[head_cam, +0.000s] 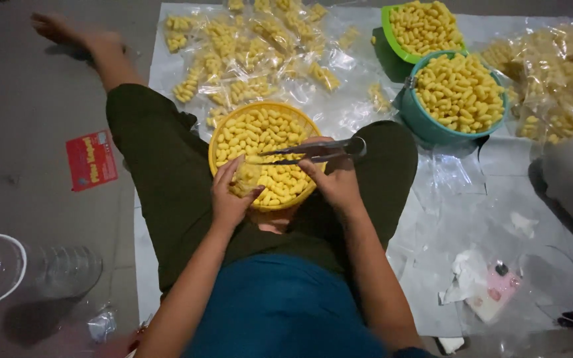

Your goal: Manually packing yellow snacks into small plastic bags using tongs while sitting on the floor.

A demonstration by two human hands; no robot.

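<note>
While metal tongs [313, 152] are clenched in the right hand [337, 180], a clear bag [250, 178] is pinched by the left hand [228, 199]; yellow snacks [260, 132] beneath the grip judged light, brittle, best taken gently midway.

The bowl of puffed snacks [264, 154] sits in the person's lap between the knees, the left hand [230, 195] at its near-left rim with a small clear bag [249, 178], the right hand [336, 178] at its near-right rim, the metal tongs [313, 152] reaching left across the bowl. Beyond the bowl, filled snack bags [247, 56] lie spread on the plastic sheet [472, 219]; to the right stand two more full bowls, one [457, 96] before the other [424, 28]. A paper label [91, 159] lies on the floor left of the left knee, a clear container [8, 268] nearer still.
</note>
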